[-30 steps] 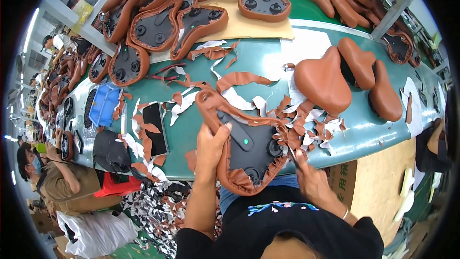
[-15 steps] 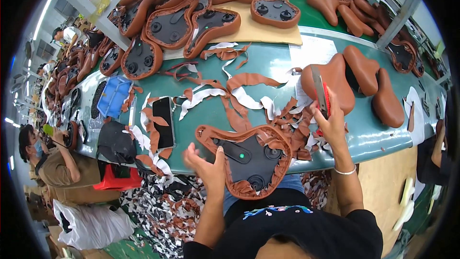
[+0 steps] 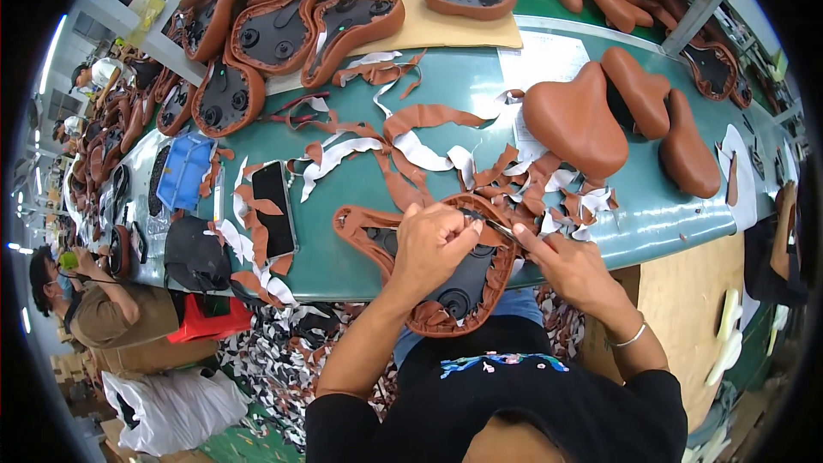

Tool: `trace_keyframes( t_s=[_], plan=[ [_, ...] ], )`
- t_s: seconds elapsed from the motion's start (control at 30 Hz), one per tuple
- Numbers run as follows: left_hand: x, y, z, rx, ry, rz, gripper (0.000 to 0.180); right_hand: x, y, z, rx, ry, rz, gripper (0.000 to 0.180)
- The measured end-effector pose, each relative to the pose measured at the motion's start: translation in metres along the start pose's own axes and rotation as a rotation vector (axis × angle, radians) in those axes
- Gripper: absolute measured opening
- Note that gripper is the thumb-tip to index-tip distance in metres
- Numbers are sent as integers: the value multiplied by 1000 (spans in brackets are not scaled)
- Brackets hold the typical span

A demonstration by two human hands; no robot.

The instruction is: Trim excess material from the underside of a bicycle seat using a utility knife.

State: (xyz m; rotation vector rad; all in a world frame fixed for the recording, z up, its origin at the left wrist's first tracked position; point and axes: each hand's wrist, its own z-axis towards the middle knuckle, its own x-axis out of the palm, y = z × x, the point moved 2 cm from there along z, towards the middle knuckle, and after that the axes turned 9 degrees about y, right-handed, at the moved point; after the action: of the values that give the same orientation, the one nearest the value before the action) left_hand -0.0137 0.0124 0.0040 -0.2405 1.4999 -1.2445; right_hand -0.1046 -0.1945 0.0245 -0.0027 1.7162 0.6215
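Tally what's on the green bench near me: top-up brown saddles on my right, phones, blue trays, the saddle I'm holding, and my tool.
Top-up saddles: 3
Phone: 1
Blue tray: 1
Held saddle: 1
Tool: 1
Total: 7

Bare green bench (image 3: 343, 266) is left beside the phone (image 3: 274, 208). Farther back, the way is blocked by leather scraps (image 3: 429, 150) and brown saddles (image 3: 576, 120).

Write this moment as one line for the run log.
left hand: pressing saddle underside | right hand: holds thin tool at cover edge | scraps on table
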Motion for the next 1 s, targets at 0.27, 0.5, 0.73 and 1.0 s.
trace_keyframes(
  t_s=[0.27, 0.5, 0.73, 1.0],
  plan=[
    [-12, 8, -5, 133, -111, -1764, 12, 25, 28, -15, 276, 71, -26, 60],
    [-29, 8, 34, 199, -174, 452, 18, -1, 5, 43, 97, -59, -187, 55],
    [-48, 65, 29, -304, -572, -435, 27, 26, 26, 23, 179, -9, -285, 61],
    [-33, 21, -51, -268, -263, -1082, 58, -50, -35, 110, -515, 101, -334, 49]
  ],
)
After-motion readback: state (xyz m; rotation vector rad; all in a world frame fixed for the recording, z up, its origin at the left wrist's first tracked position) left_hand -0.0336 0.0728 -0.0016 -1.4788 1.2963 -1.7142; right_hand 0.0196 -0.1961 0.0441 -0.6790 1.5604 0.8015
